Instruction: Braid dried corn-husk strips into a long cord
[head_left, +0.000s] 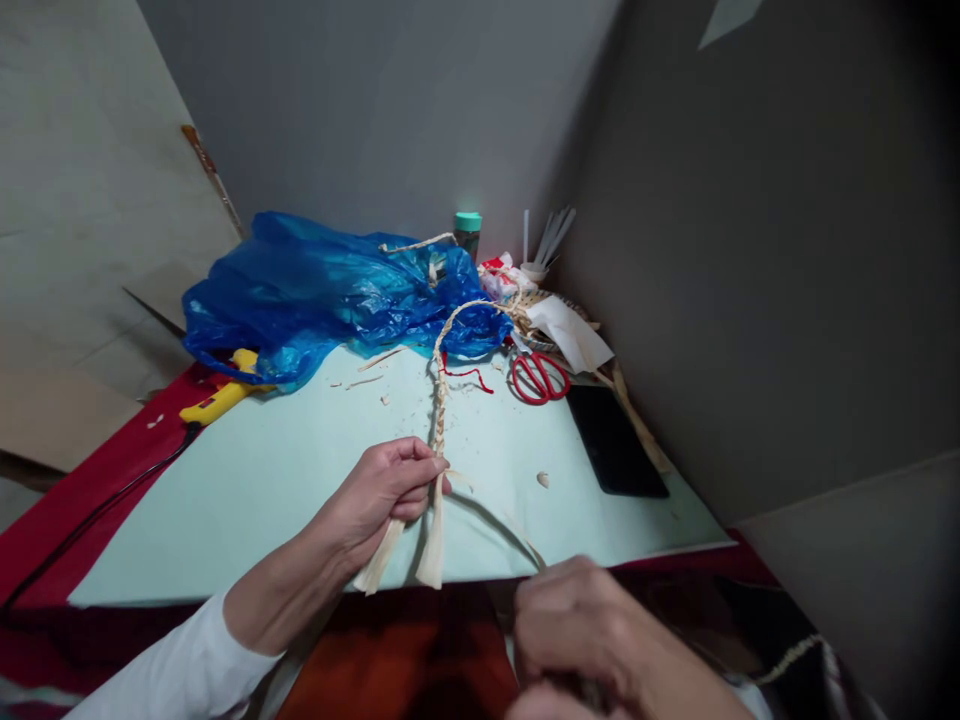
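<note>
My left hand [401, 485] is closed in a pinch on the lower end of a braid [439, 405] of pale, dry plant strips that look like corn husk. Below its fingers hang two loose flat strips [430, 550]. A third, narrow strip [499, 522] runs from the pinch toward my right hand [574, 625], which is curled closed at the table's front edge. This strip passes out of sight behind the knuckles, and the right fingertips are mostly hidden. From the left hand the braid goes up the table and arches right toward a pile of dry strips.
A blue plastic bag [322, 290] lies at the back left, beside a yellow corded tool [217, 400]. Red-handled scissors [538, 378], a dark flat panel [616, 440] and a white paper [570, 332] are at right. Behind stands a green-lidded jar [467, 232]. Walls border the table [300, 450].
</note>
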